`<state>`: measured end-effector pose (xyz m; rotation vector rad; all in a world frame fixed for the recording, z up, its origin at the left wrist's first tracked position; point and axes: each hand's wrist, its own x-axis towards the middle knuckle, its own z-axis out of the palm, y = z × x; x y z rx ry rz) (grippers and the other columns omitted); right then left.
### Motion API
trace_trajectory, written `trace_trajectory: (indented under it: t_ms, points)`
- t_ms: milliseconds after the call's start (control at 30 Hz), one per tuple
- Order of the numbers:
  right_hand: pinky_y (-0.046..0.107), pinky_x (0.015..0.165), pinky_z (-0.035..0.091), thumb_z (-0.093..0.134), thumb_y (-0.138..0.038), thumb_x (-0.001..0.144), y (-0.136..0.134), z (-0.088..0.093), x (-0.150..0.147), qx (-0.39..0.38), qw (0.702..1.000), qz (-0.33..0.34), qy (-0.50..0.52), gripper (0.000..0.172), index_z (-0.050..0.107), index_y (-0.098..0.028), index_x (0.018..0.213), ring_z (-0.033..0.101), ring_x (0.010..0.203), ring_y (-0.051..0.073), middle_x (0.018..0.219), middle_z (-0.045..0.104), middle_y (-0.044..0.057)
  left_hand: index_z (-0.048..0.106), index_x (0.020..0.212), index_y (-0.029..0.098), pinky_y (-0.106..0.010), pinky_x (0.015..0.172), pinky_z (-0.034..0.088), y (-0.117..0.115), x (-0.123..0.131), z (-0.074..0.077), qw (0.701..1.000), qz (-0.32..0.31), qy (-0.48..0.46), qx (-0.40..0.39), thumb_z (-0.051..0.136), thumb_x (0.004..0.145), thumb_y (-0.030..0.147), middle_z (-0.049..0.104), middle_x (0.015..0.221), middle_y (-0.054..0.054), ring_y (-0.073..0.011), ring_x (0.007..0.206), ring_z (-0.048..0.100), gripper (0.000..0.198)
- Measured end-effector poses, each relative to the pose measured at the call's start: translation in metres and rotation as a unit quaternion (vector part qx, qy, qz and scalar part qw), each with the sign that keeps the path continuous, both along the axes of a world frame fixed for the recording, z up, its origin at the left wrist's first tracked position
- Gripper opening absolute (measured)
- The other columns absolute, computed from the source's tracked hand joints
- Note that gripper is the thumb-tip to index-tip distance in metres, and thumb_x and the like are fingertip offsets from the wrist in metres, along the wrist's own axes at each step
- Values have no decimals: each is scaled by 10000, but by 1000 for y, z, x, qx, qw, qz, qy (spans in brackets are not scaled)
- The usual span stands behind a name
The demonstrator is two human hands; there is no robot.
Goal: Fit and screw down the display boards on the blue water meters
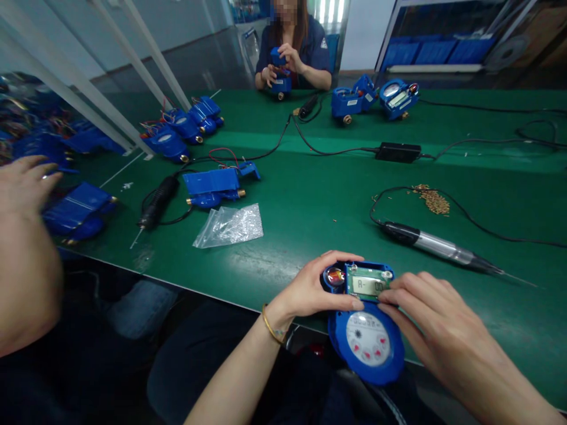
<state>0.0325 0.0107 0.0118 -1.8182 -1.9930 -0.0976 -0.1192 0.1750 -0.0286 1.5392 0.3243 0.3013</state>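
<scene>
Far left, a co-worker's hand [24,183] is spread above blue meter housings [77,209]. Next a black electric screwdriver [157,203], then a clear plastic bag [230,226] lying flat on the green tabletop [310,195], contents can't be told. Left hand [310,289] clasps the LCD end of a blue water meter [367,339] at the near tabletop edge, dial overhanging; right hand [436,330] pinches the opposite side w/ fingertips. Beyond: silver screwdriver [443,247] & heap of small brassy parts [433,199]

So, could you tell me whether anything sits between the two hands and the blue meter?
Nothing visible does: the left hand and right hand hold the blue meter directly, at the table edge.
</scene>
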Motion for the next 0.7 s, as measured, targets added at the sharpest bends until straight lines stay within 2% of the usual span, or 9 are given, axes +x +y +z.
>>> trace_trajectory:
  t_ms: [233, 433, 700]
  points:
    - [343, 683, 301, 419, -122, 1019, 2, 0, -1, -7, 1000, 2, -16, 240, 617, -131, 885, 439, 757, 212, 844, 545, 82, 617, 1334, 251, -394, 1085, 421, 7, -6, 3, 997, -32, -15, 73, 874, 686, 289, 654, 1313, -73, -268, 1226, 598, 698]
    - [348, 700, 318, 374, -140, 1034, 0, 1, -2, -13, 999, -3, -32, 313, 633, -134, 858, 443, 753, 214, 834, 554, 83, 608, 1347, 247, -386, 1068, 432, 5, -5, 5, 995, -36, -15, 89, 874, 689, 292, 658, 1308, -76, -262, 1208, 606, 711]
    - [345, 684, 315, 387, -133, 1024, 1, 0, -7, 1, 999, -17, -33, 304, 629, -142, 840, 447, 733, 212, 807, 546, 74, 626, 1325, 244, -397, 1062, 442, 3, -5, 7, 995, -16, -13, 95, 898, 657, 339, 671, 1289, -82, -270, 1187, 624, 727]
